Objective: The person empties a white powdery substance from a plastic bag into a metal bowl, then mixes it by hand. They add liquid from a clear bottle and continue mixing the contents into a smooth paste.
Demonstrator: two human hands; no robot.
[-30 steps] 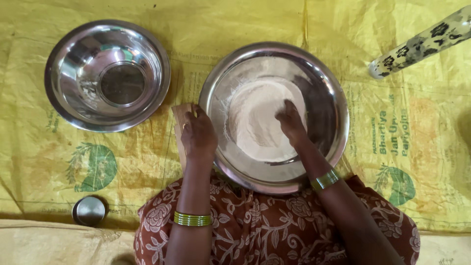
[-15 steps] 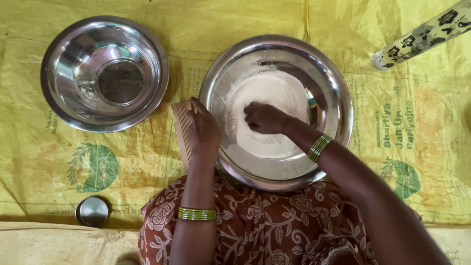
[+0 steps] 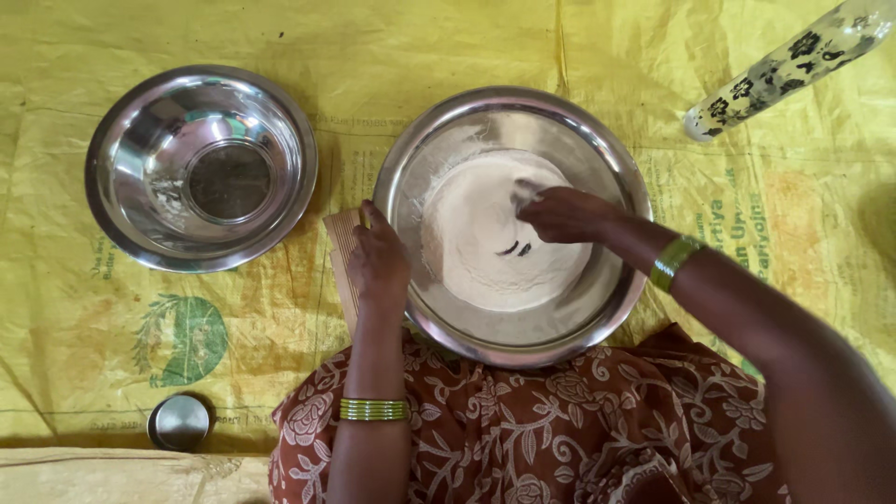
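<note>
Head view, surroundings: yellow woven sheet (image 3: 448,47) covers the floor, with green print and creases.
Empty bowl: second steel bowl (image 3: 201,166) lies upper left, well apart from the hands, nothing in it.
Small cup: little steel cup (image 3: 178,422) at lower left, near the sheet's edge.
Bottle: clear bottle with dark flower print (image 3: 784,67) lies tilted at upper right.
Lap: brown patterned cloth (image 3: 560,429) touches the big bowl's near rim.
In the way: right forearm crosses the bowl's right rim and hides part of it.
Big steel bowl (image 3: 509,117): centre, on the sheet.
Flour (image 3: 476,233): pale mound in the bowl's bottom, smooth, two small dark specks near the middle.
Left hand (image 3: 378,261): grip clamped on the bowl's left rim, over a ribbed tan board (image 3: 342,245).
Right hand (image 3: 565,213): fingers together, tips in the flour.
</note>
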